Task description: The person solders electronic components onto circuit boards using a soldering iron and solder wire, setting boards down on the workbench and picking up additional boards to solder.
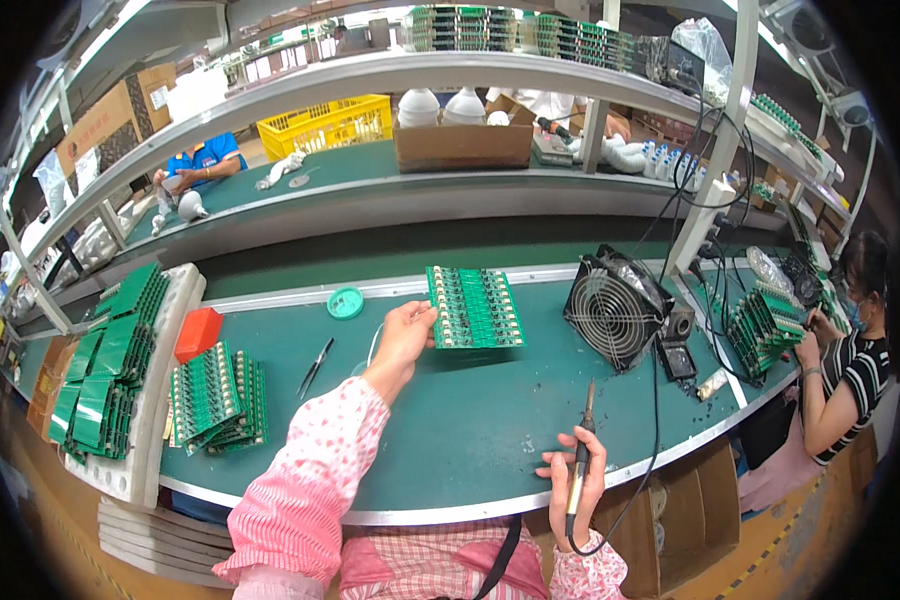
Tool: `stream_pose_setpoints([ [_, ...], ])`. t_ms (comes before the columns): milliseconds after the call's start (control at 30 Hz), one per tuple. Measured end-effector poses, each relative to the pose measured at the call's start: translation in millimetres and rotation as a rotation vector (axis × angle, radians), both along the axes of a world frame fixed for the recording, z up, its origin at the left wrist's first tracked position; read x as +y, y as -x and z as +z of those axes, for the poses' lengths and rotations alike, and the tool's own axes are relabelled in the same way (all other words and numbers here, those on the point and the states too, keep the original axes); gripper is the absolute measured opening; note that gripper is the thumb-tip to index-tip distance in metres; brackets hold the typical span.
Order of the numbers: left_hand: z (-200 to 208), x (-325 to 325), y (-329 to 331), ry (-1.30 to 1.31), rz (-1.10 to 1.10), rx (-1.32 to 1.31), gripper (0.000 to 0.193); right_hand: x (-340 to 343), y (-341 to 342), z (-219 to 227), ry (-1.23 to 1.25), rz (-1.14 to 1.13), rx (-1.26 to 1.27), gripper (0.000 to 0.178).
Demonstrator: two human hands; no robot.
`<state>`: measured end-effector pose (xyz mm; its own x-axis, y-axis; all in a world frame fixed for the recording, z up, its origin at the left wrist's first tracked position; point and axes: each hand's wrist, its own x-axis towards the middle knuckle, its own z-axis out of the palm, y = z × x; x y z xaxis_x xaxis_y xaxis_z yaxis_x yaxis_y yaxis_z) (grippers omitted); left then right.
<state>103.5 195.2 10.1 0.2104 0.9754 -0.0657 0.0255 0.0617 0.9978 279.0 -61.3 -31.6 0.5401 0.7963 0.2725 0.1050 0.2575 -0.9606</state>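
Note:
My left hand (405,335) grips the left edge of a green circuit board panel (475,308), its rows of small parts facing up, raised a little over the green worktop (440,430). Near the front edge, my right hand (577,480) is closed around a soldering iron (582,455) whose tip points away from me. Stacked populated panels (215,400) lie to the left of my left arm. Between them and my left hand are tweezers (316,367) and a small round green lid or dish (345,303).
A black fan (615,310) stands right of the panel, beside a soldering stand (677,345). The iron's cable runs across the right side. More boards (110,360) fill a white foam tray (150,440) at far left, near a red box (199,334). A co-worker (840,370) sits at right.

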Motion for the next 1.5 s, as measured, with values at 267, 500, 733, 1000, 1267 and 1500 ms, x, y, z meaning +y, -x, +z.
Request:
stream_pose_setpoints([
  [267, -55, 86, -21, 0.066, 0.203, 0.228, 0.019, -2, 1, 1, 0.009, -0.013, 0.016, 0.041],
  [500, -38, 83, 12, -0.081, 0.252, 0.569, 0.039, 4, 4, -2, 0.008, -0.013, 0.011, 0.045],
  [733, 43, -41, 61, -0.533, 0.064, 0.486, 0.038, -8, 7, 7, 0.059, 0.012, 0.021, 0.046],
  [1000, 54, -98, 208, -0.938, 0.546, 1.019, 0.033, -7, -8, -6, 0.008, -0.004, -0.071, 0.044],
  [1267, 49, -124, 320, -0.096, 0.822, 1.424, 0.085, -8, -4, 0, 0.072, 0.039, -0.092, 0.045],
  [1500, 49, -128, 346, -0.138, 0.832, 1.118, 0.066, -8, 2, 2, 0.082, 0.090, -0.135, 0.044],
])
